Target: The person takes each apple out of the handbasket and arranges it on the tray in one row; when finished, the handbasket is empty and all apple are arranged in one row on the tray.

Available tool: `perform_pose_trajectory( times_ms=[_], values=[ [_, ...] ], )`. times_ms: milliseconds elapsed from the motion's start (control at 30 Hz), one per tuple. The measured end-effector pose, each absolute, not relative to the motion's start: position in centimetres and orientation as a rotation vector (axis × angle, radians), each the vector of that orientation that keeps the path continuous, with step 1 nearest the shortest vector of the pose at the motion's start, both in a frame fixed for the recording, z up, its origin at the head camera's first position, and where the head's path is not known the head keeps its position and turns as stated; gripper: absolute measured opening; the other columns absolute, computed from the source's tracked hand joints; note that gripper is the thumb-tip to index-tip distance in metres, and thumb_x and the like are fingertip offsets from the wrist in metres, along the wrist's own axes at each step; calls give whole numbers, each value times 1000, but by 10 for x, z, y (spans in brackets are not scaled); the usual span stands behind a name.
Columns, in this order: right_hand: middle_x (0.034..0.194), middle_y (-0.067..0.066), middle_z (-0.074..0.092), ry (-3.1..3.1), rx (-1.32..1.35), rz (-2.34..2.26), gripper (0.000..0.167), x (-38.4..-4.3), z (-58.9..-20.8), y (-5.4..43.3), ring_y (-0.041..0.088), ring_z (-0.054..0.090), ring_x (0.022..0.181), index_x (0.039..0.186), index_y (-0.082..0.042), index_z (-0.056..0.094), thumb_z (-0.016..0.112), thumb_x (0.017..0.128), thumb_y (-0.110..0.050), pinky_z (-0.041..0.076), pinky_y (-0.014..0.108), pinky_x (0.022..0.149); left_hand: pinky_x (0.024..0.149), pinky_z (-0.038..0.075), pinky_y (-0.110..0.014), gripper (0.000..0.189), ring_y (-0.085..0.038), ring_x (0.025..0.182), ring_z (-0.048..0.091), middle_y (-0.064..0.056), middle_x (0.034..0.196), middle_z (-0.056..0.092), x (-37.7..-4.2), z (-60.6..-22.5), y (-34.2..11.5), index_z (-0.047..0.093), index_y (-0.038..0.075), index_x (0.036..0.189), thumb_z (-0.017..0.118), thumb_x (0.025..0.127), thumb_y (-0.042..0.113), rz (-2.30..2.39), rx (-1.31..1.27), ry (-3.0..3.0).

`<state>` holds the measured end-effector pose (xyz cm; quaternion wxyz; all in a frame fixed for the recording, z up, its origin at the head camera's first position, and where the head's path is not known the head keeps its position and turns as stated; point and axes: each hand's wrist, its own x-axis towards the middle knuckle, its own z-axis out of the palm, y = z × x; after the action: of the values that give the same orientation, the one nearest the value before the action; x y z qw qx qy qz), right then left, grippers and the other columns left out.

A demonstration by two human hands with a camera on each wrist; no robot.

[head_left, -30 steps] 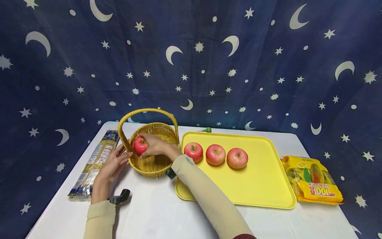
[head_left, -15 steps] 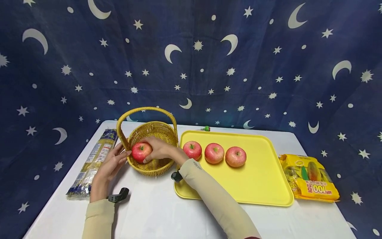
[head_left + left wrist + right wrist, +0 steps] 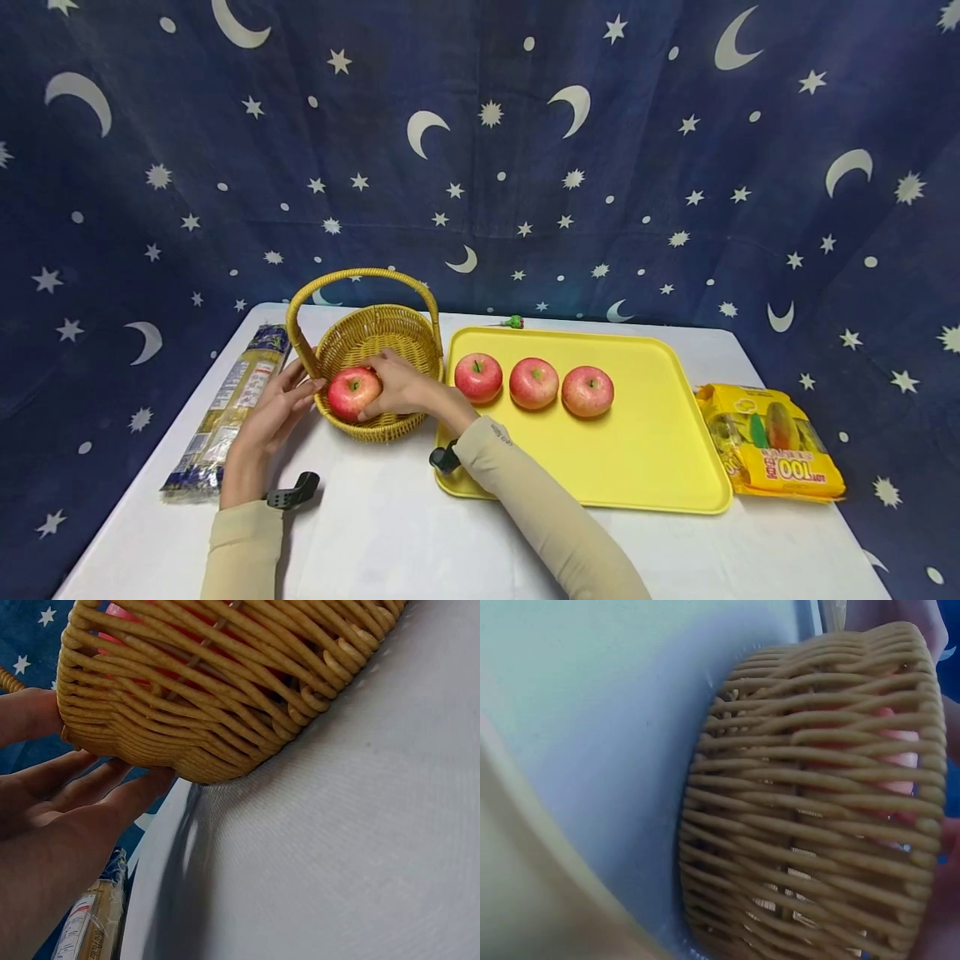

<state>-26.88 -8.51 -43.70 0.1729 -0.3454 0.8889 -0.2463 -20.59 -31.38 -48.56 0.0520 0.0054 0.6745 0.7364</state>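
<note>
A red apple (image 3: 354, 394) sits inside the near left part of the yellow wicker basket (image 3: 390, 427). My right hand (image 3: 405, 387) holds this apple from the right, thumb at its near side and fingers at its back. Red shows through the weave in both wrist views. At the basket's left side, my left hand (image 3: 273, 412) rests against the rim and outer wall. In the left wrist view, its fingers (image 3: 97, 780) lie extended along the wicker wall (image 3: 180, 727). The basket stands upright with its handle (image 3: 360, 272) raised.
Three apples (image 3: 533, 383) sit in a row on the yellow tray (image 3: 637, 467) right of the basket. A clear pack with blue ends (image 3: 236, 400) lies at left, a yellow printed bag (image 3: 780, 446) at right. A small green-tipped item (image 3: 513, 322) lies behind the tray.
My right hand has lowered the apple toward the near side of the basket, drawing back slightly to the right. The left hand stays at the basket's left side. The whole view has shifted slightly.
</note>
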Motion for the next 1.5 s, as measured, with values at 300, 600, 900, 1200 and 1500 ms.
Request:
perform_pose_trajectory(
  times_ms=[300,600,900,1200,1500],
  values=[
    [135,6,61,2572,-1062,-774,79,-258,-447,-88,17,61,122,145,-10,43,89,82,-27,50,22,101,101,45,-9,76,-8,139,42,-27,170,4,-203,-486,-314,2,-1,164,50,106,5,2265,29,2030],
    [141,6,58,2616,-1176,-853,76,-251,-448,-83,17,58,126,146,-11,46,87,83,-22,48,24,106,101,46,-10,78,1,129,50,-30,169,4,-201,-484,-316,0,-2,163,52,106,7,2272,46,2025],
    [139,3,59,2597,-1116,-1247,76,-233,-443,-59,17,59,124,146,-15,47,87,83,-27,51,27,104,100,46,-10,75,3,125,52,-33,168,5,-202,-486,-315,2,-5,163,50,106,6,2271,83,2042],
    [138,3,60,2553,-1080,-1546,79,-212,-430,-24,17,59,124,145,-17,48,90,79,-26,53,37,106,103,44,-11,76,-10,141,40,-27,170,7,-203,-485,-317,4,-1,164,52,106,10,2217,38,2076],
    [137,0,60,2487,-975,-1726,79,-199,-419,23,17,59,125,144,-17,50,92,76,-22,53,33,106,113,39,-18,77,-17,147,35,-26,171,6,-204,-483,-315,2,1,164,52,107,11,2198,53,2075]
  ],
)
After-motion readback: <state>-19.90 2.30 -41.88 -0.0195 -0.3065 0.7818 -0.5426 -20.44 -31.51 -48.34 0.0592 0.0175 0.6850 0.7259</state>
